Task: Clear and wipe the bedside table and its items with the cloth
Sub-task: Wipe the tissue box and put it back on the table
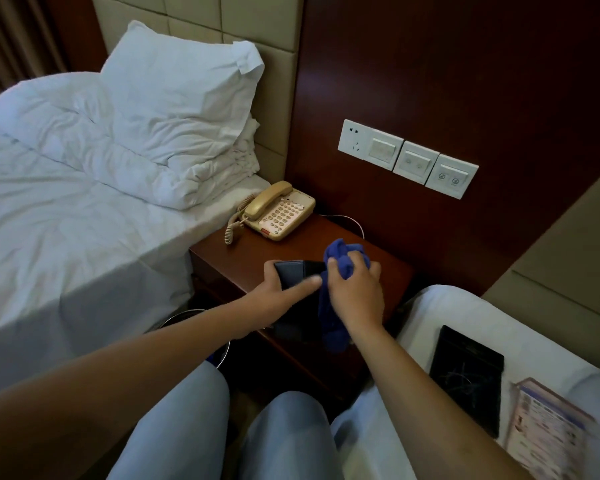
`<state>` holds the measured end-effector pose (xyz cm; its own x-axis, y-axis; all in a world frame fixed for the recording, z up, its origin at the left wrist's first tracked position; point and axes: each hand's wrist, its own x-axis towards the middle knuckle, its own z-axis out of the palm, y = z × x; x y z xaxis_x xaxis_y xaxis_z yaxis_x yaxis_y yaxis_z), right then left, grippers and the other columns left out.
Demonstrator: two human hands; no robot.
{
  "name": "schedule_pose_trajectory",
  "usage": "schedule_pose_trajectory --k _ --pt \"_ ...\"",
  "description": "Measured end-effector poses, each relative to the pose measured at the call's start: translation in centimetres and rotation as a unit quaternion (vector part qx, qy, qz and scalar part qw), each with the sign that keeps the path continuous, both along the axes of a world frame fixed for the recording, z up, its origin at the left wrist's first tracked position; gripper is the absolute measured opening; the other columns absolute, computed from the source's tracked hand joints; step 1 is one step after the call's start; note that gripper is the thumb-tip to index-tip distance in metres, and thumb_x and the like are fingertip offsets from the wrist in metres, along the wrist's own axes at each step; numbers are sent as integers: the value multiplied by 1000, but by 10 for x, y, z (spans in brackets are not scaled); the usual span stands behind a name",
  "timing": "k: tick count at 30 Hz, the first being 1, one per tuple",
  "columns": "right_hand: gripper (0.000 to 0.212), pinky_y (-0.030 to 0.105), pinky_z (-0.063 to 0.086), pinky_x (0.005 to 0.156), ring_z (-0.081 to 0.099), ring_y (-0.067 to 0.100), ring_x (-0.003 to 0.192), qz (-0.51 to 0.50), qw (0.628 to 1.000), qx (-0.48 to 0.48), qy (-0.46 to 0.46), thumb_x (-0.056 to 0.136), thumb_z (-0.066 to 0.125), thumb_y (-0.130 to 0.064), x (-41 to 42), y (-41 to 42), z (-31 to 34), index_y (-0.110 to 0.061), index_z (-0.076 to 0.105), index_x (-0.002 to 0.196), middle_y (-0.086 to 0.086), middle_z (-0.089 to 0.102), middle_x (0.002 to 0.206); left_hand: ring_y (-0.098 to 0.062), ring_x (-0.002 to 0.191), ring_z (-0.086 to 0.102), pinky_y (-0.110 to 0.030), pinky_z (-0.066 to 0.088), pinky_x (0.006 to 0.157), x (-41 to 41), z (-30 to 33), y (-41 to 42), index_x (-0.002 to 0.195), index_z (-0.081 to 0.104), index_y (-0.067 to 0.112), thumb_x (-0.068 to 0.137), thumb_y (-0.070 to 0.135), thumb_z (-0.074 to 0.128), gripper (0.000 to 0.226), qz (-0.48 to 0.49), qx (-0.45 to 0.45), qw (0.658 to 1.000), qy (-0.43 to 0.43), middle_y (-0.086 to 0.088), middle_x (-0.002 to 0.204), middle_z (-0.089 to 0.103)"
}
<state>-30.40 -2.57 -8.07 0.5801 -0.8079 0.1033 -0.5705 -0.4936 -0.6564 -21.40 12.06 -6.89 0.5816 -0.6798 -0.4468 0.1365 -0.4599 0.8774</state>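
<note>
A dark box [297, 271] is gripped by the left hand [278, 289] above the front of the bedside table [388, 271], thumb on its near face. A bunched blue cloth [343, 261] is clutched in the right hand [357, 292] and pressed against the box's right side, its tail hanging down. A beige telephone [278, 211] is seen at the table's back left corner, well apart

left hand [284, 289]: fingers clasped | right hand [355, 292]: fingers clenched
</note>
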Motion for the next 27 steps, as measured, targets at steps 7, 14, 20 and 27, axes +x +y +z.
schedule_pose_trajectory --k 7,14,20,27 --pt "37 43 57 81 60 21 98 84 995 -19 -53 92 45 -65 -19 33 44 -36 53 113 -3 46 124 -27 113 52 -42 48 88 -23 24 -23 157 6 24 99 74 21 79 53 22 998 11 -4 133 47" --pt "43 44 56 84 57 20 105 54 994 -8 -100 95 48 -61 -20 22 35 -33 54 128 -1 47 129 -33 125 51 -44 50 90 -13 28 -36 160 -5 22 100 71 26 83 35 64 997 -18 -14 154 41" --pt "32 41 55 67 59 25 94 47 993 -98 -53 94 50 -57 3 14 -10 -32 56 113 1 50 118 -30 124 54 -58 51 102 16 -10 -25 151 11 46 61 90 67 114 93 20 992 79 -1 141 47" --pt "30 45 52 74 58 35 99 16 989 -137 59 94 54 -51 13 -41 -59 -29 59 113 7 52 116 -32 130 56 -60 50 104 50 -45 -7 151 11 50 48 85 82 129 97 19 984 146 -2 148 49"
